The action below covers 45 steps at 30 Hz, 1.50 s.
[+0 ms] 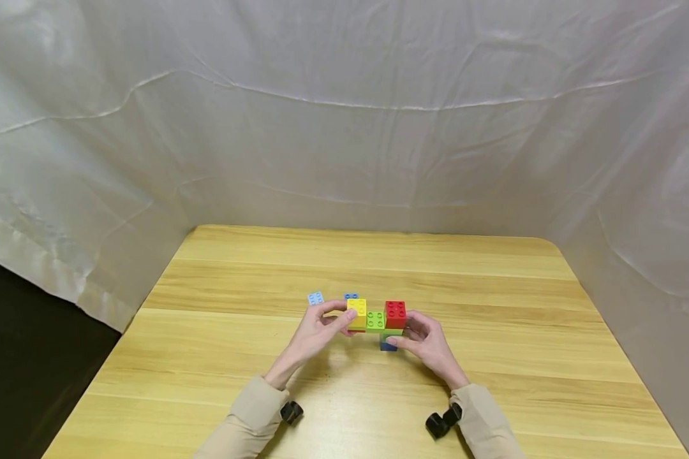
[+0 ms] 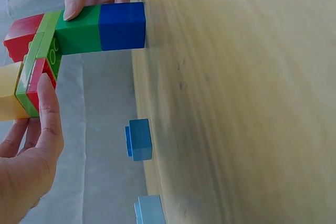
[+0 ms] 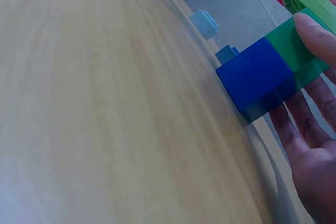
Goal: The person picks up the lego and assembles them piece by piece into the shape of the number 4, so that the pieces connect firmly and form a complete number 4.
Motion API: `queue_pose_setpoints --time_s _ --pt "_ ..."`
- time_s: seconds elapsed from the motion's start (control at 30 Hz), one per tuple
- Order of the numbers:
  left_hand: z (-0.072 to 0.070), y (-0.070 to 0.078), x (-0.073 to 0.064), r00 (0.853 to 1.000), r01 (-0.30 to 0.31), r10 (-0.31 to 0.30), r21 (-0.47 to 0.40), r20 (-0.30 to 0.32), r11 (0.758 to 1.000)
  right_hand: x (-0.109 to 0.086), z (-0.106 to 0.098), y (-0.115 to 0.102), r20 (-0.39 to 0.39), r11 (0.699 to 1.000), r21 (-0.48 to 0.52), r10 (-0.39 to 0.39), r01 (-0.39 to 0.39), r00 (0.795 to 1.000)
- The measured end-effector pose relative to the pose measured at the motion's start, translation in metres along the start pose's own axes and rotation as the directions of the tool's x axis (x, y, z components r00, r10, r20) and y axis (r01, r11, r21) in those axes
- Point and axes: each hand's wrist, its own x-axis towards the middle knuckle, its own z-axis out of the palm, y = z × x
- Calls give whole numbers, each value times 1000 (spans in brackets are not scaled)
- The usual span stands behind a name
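Both hands hold one structure of toy building bricks. Its column has a dark blue brick [image 2: 122, 25] at the bottom and a green brick [image 2: 79, 31] above it. A long light green brick [image 1: 375, 320] reaches from the column's top towards the left. On top sit a red brick [image 1: 395, 315] at the right end and a yellow brick [image 1: 356, 306] at the left end, with a thin red brick [image 2: 38, 85] beneath the left end. My left hand [image 1: 312, 331] pinches this left end. My right hand [image 1: 429, 347] grips the column, thumb on the green brick.
Behind the structure, a light blue brick [image 1: 316, 298] and a mid-blue brick [image 1: 351, 296] stand apart on the wooden table [image 1: 207, 357]. Pale sheeting [image 1: 379, 153] hangs around the back and sides. Black devices [image 1: 291, 412] are worn at both wrists.
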Motion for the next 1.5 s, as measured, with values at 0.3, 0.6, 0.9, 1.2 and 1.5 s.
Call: queue_pose_setpoints --time_s 0.3,0.6,0.9,1.2,1.5 --pt "1 2 0 1000 7 -7 0 -4 1000 0 0 1 1 1000 3 3 -3 1000" --pt "0 -2 0 1000 6 -6 -17 8 1000 0 0 1 5 1000 6 4 -4 1000" --pt "1 -3 0 1000 -8 7 -38 -4 999 0 0 1 5 1000 4 2 -2 1000" --pt "4 1 0 1000 -1 -1 -50 -25 999 0 -1 4 4 1000 0 -7 7 1000" --pt "3 3 0 1000 2 -2 -31 3 1000 0 -2 5 2 1000 1 -3 3 1000"
